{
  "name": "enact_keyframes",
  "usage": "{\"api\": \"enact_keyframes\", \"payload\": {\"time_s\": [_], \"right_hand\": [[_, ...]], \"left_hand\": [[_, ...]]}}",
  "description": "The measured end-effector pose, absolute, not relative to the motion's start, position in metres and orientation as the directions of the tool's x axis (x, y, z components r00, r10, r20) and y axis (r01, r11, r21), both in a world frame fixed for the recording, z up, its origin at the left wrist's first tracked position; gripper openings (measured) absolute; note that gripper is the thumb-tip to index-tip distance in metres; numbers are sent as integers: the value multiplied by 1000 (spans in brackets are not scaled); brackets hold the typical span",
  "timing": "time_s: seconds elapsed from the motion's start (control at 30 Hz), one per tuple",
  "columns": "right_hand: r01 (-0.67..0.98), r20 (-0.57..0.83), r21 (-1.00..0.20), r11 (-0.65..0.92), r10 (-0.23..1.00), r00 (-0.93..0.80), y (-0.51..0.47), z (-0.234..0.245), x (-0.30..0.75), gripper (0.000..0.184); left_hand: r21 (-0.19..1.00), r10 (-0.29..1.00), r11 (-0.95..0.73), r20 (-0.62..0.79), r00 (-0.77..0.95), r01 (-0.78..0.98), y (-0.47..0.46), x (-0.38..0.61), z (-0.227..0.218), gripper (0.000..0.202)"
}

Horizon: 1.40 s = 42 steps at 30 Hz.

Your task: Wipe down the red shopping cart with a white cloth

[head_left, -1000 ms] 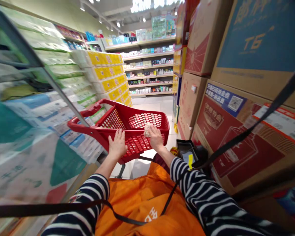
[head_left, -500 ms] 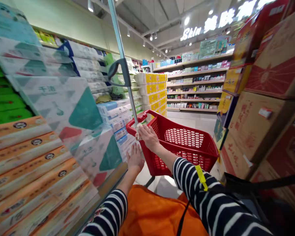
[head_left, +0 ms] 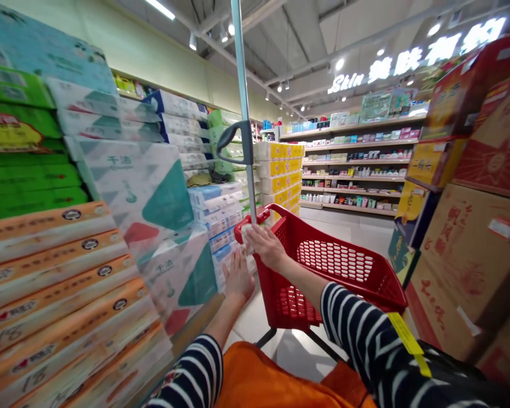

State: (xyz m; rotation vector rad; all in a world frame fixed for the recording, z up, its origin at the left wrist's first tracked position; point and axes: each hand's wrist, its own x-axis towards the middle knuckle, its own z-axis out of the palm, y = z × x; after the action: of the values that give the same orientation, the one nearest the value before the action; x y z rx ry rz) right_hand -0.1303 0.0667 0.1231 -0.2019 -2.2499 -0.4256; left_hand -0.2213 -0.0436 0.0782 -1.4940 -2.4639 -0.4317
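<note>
A red plastic shopping cart point(head_left: 344, 266) stands in the aisle ahead of me. My right hand point(head_left: 266, 247) presses a small white cloth point(head_left: 246, 232) against the cart's near left rim, fingers closed over it. My left hand point(head_left: 238, 277) lies flat with fingers stretched against the cart's outer left side, just below the right hand. A grey metal pole point(head_left: 244, 107) with a dark handle rises from the cart's left corner. Both my arms wear striped sleeves.
Stacked tissue and paper packs point(head_left: 110, 226) fill the shelving on the left. Large cardboard boxes point(head_left: 471, 249) are piled on the right. Shelves of small bottles point(head_left: 352, 170) line the far wall. Tiled floor point(head_left: 357, 229) runs between them.
My right hand with the cloth has moved from the cart's near side to its left rim by the pole. My left hand dropped to the cart's left side. The view has swung left.
</note>
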Motion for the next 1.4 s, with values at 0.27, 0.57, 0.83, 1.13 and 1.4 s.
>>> {"api": "enact_keyframes", "payload": {"time_s": [0.27,0.57,0.83,1.13,1.4], "right_hand": [[307,790,291,906,-46,-612,95,264,-149,38],[71,543,506,859,-254,-801,102,193,-134,33],[304,730,395,867,-95,-677,104,277,-148,37],[183,630,398,899,-123,-767,90,122,-126,33],[197,475,287,937,39,-879,62,0,-99,32]], "left_hand": [[162,748,410,504,-433,897,-13,-227,163,73],[116,787,352,501,-361,929,-21,-221,140,73],[150,766,366,512,-389,918,-18,-218,154,73],[77,822,434,374,-430,897,-41,-216,81,71],[-39,899,385,242,-365,922,-56,-193,6,69]]}}
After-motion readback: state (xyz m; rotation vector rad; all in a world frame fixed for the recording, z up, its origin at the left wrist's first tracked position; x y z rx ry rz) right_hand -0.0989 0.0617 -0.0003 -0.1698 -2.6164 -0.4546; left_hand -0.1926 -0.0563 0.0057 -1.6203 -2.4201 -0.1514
